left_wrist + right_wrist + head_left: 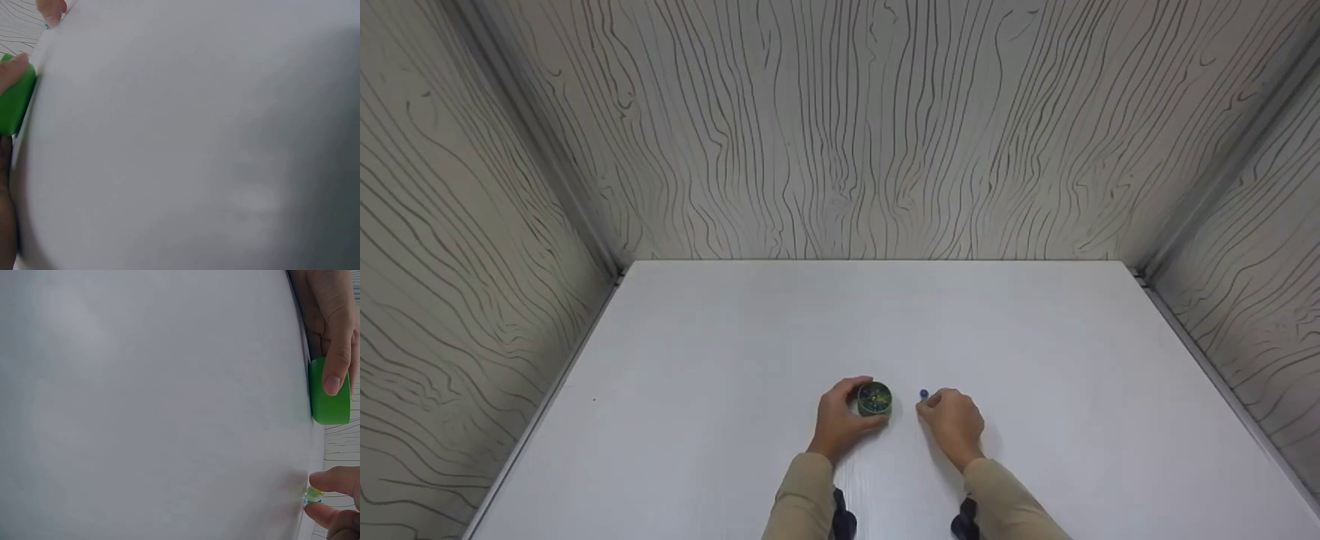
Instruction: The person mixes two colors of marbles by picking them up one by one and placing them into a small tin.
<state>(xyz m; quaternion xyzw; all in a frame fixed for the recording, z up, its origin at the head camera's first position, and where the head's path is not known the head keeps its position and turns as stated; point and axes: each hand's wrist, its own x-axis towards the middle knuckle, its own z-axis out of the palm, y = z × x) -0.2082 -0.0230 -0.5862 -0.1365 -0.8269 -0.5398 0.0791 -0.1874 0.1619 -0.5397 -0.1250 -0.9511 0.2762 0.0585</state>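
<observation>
My left hand grips a small round green cup standing on the white table. Several dark, blue and yellowish marbles show inside it from above. The cup's smooth green wall appears in the right wrist view with the left thumb pressed along it. To the right of the cup, my right hand pinches a clear marble with yellow and blue in it between thumb and finger, close to the tabletop. A blue marble shows just beyond these fingertips in the head view.
The white table reaches back to a wall with a wood-grain line pattern. Similar panels stand at the left and right sides. A tiny dark speck lies on the left part of the table.
</observation>
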